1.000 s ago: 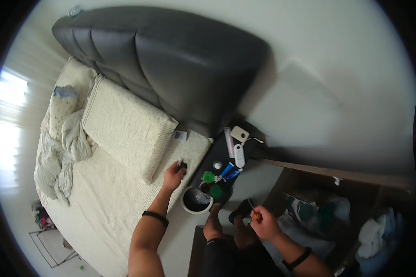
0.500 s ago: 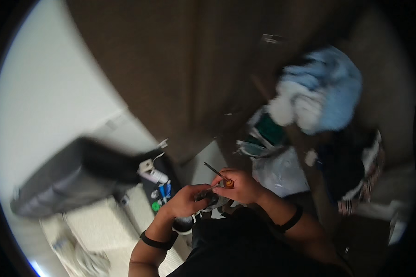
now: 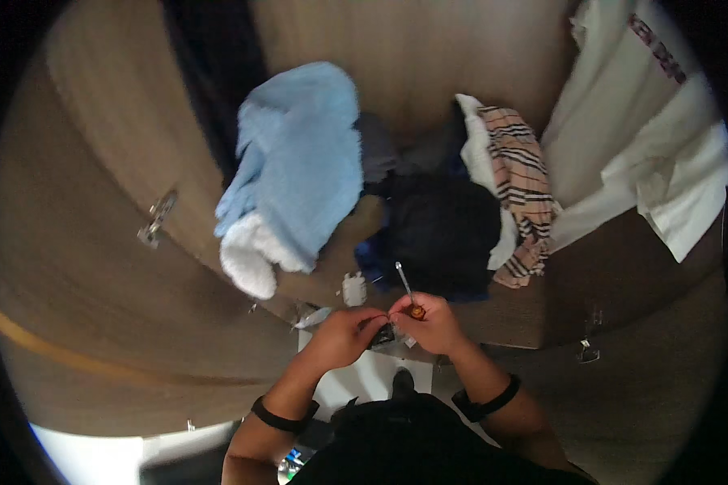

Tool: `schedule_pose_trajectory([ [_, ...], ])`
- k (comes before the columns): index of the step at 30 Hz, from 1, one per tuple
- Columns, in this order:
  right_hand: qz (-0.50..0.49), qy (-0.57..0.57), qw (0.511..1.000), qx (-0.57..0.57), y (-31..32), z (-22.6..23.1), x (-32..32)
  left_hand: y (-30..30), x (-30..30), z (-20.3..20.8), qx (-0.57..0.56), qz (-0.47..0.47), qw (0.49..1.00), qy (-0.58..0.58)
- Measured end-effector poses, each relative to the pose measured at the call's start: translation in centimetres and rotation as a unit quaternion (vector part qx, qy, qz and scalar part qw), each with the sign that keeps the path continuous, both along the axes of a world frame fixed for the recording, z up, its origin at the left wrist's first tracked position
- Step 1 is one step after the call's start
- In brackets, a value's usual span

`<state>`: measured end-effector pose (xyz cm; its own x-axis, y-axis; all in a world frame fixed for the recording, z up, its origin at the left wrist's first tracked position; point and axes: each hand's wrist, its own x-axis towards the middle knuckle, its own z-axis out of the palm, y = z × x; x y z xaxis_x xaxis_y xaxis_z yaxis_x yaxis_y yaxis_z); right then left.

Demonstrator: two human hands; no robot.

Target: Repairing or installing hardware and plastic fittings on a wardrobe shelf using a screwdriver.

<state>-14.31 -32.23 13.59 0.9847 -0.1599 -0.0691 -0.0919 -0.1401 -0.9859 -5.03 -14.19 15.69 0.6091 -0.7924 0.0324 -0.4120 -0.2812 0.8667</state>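
Note:
My right hand (image 3: 430, 325) is closed around a screwdriver with an orange handle (image 3: 416, 312); its metal shaft (image 3: 404, 279) points up and away from me. Close beside it, my left hand (image 3: 348, 335) has its fingers pinched at a small clear plastic bag (image 3: 384, 335) with something dark inside. The fingertips of both hands meet at the bag's top. What the dark contents are cannot be made out.
A wooden wardrobe stands before me, its doors carrying metal hinges (image 3: 155, 222). On its shelf lie a light blue fleece (image 3: 307, 153), dark folded clothes (image 3: 441, 230) and a plaid shirt (image 3: 522, 178). A small white fitting (image 3: 353, 288) sits near the shelf edge. White fabric (image 3: 623, 153) hangs at right.
My view has swung right, from the sofa and floor to the wardrobe with the clothes. Both hands stay close together, the screwdriver still in my right hand.

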Motion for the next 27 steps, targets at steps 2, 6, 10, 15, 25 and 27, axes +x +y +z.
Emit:
schedule_pose_trajectory([
  [2,-0.062,-0.065,0.996,0.000,-2.5,-1.7,-0.5,-3.5,0.9,-1.8,0.001,-0.042,0.999,-0.013],
  [6,-0.127,-0.001,0.992,0.023,-5.8,-2.6,-2.2,-8.6,0.8,-3.6,-0.051,-0.097,0.994,-0.011],
  [10,-0.165,0.023,0.982,-0.092,-6.6,-2.1,-4.2,-10.8,1.1,-3.0,-0.018,-0.216,0.974,-0.069],
  [15,-0.245,0.095,0.960,0.093,-5.4,-0.3,-4.4,-11.9,1.7,-2.6,-0.056,-0.242,0.958,-0.143],
  [25,-0.359,0.056,0.901,0.238,-3.8,-0.7,-3.0,-12.4,1.6,-4.1,-0.195,-0.198,0.925,-0.259],
  [27,-0.355,0.049,0.900,0.249,-4.3,-1.0,-2.9,-12.8,1.2,-4.1,-0.201,-0.179,0.919,-0.289],
])
